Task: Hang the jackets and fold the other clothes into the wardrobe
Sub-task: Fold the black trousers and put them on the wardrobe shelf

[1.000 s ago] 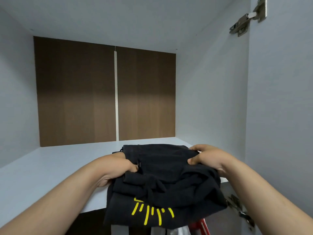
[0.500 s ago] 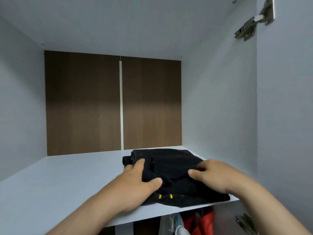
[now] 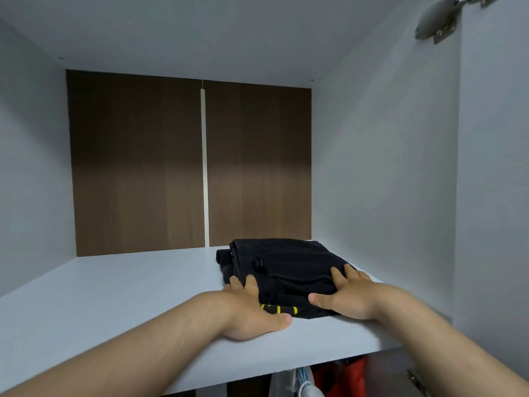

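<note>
Black folded clothes point(image 3: 286, 265), pale shelf point(image 3: 114, 282).
The folded clothes are plain black with short yellow stripes point(image 3: 279, 310) at the front edge; the shelf is pale grey-white, the back panel point(image 3: 137, 167) brown wood grain split by a light strip point(image 3: 205, 167); a red garment point(image 3: 352, 375) shows below.

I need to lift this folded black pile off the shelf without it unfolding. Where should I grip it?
Probably from the front, low at the two near corners of the pile, so the bottom layer with the yellow marks carries the rest. The wall stands close on its right, and loose fold ends stick out at its far left, so neither side suits.
</note>
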Tool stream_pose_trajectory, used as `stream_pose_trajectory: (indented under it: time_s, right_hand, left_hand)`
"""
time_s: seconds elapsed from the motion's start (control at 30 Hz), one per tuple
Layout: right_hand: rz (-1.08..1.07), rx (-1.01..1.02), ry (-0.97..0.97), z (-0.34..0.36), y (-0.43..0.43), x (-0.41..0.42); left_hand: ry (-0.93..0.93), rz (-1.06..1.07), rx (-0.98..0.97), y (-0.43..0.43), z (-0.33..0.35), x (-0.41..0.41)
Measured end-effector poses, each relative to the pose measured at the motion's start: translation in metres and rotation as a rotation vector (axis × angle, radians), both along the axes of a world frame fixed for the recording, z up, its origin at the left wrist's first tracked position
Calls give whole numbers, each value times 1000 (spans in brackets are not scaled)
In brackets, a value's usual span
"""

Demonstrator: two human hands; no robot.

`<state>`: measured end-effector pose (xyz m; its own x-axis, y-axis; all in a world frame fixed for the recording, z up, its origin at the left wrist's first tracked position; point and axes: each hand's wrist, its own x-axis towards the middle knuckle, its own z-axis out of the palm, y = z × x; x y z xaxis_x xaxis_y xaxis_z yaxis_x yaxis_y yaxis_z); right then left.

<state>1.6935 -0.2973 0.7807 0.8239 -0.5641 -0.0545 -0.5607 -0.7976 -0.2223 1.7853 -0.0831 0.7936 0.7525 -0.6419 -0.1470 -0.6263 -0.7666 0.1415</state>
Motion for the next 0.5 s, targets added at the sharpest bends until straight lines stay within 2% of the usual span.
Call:
stream_pose_trajectory:
  time_s: [0.2,0.5]
  right_hand:
    - [-39,11,54,13,-29,26]
    - [-61,22,9,10,-57,58]
  left_hand:
    - [-18,53,68,-37,3,20]
    - [-2,94,-5,-73,-1,54]
